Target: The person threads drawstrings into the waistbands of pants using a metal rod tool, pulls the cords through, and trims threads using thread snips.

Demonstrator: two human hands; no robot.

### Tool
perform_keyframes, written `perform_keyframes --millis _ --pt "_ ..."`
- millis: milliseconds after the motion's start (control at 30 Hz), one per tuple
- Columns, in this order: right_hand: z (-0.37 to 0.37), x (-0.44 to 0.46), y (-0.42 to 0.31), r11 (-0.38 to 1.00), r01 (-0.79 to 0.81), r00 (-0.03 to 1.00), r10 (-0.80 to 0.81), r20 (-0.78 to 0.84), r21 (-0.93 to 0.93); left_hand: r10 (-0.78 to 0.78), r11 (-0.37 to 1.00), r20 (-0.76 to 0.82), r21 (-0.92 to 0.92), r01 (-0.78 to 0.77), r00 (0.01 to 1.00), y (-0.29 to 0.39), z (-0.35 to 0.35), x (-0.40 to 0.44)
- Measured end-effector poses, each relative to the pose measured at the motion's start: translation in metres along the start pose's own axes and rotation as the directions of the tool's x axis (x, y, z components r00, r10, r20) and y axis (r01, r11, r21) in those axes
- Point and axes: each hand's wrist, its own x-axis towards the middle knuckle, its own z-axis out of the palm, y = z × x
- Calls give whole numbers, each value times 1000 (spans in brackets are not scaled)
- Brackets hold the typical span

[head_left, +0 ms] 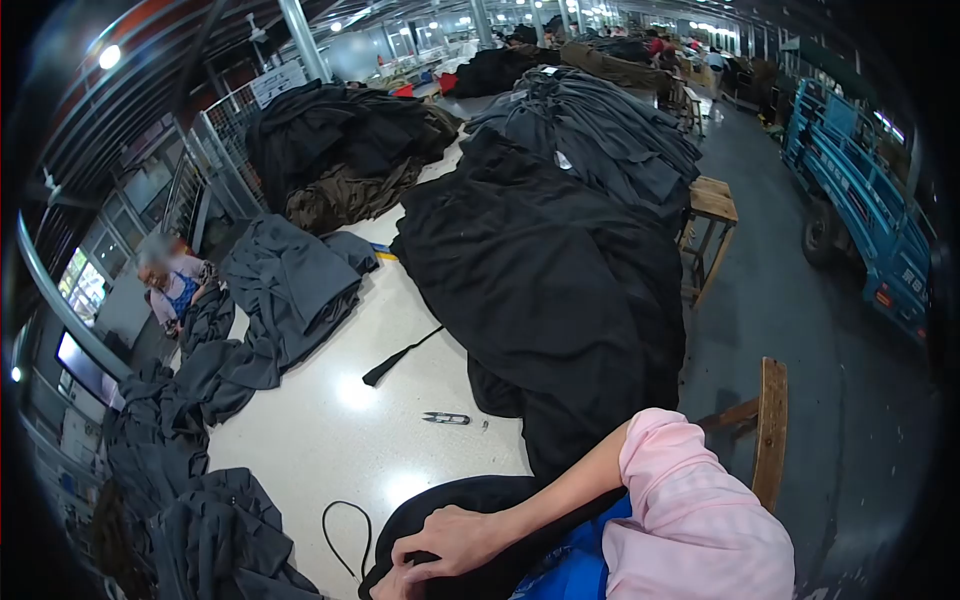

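Note:
At the table's near edge my right hand [455,541] lies over a piece of black cloth [500,492], its fingers curled down at the cloth's left end. Under and beside those fingers, my left hand [395,585] shows only in part at the bottom of the view, on the same cloth. Both hands are closed on the fabric. A thin black cord loop [347,505] lies just left of the cloth. Farther up the white table [300,430] are small thread snips [446,418] and a black strap [385,370].
A large black garment pile [560,290] covers the table's right side, with grey garments [600,130] behind. More grey garments [290,280] line the left, near a seated person [175,285]. Right are a wooden stool [712,200], a wooden chair back [770,430] and a blue cart [860,190].

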Motion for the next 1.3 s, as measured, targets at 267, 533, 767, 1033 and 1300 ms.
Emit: perform_keyframes --millis 267,533,767,1033,1300 --pt "-8 -12 68 990 122 949 -135 286 65 39 985 113 163 -57 993 -16 -25 -18" --pt "-3 -45 123 883 -465 803 389 451 65 252 932 304 179 -315 919 -66 -33 -31" --pt "19 9 75 549 -421 899 145 414 722 640 708 408 17 -706 651 -20 13 25" --pt "25 64 73 80 -191 946 283 161 978 642 728 469 -123 -674 607 4 48 41" --pt "24 61 103 -89 -277 944 162 288 957 597 796 444 -225 -562 668 19 80 19"
